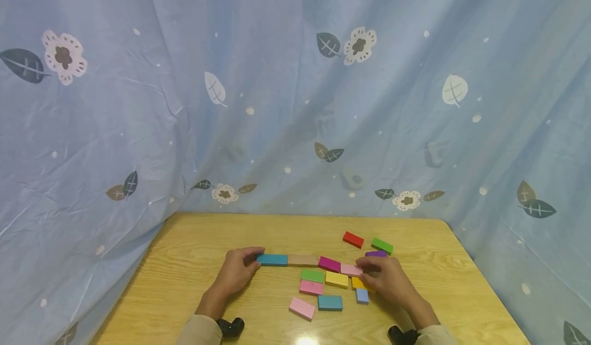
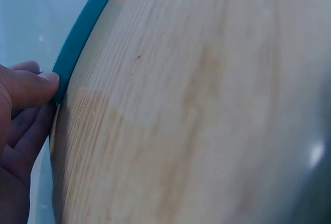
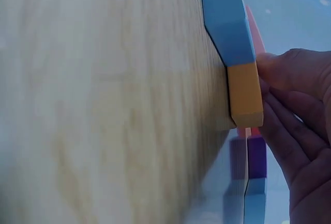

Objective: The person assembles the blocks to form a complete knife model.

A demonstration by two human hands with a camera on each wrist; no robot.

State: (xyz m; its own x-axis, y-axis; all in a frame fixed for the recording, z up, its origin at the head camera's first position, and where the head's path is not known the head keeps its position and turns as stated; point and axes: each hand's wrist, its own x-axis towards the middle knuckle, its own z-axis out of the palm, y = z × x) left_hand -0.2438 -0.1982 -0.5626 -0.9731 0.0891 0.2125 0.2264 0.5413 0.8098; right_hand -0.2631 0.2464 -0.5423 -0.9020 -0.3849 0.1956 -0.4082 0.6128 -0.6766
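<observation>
A row of blocks lies across the table: a blue block (image 1: 273, 260), a tan block (image 1: 302, 260), a magenta block (image 1: 329, 264) and a light pink block (image 1: 350, 269). My left hand (image 1: 236, 270) pinches the blue block at its left end; in the left wrist view its thumb lies on the block's near side. At the other end of the row, my right hand (image 1: 390, 279) pinches the light pink block between thumb and fingers. An orange block (image 3: 245, 97) and a light blue block (image 3: 227, 22) stand in front of that pink block in the right wrist view.
Nearer than the row lie a green block (image 1: 312, 276), a yellow block (image 1: 336, 280), two pink blocks (image 1: 302, 308) and a teal block (image 1: 330, 303). Beyond my right hand are red (image 1: 353, 240), green (image 1: 382, 245) and purple (image 1: 376, 254) blocks. A patterned curtain (image 1: 286, 104) hangs behind the table.
</observation>
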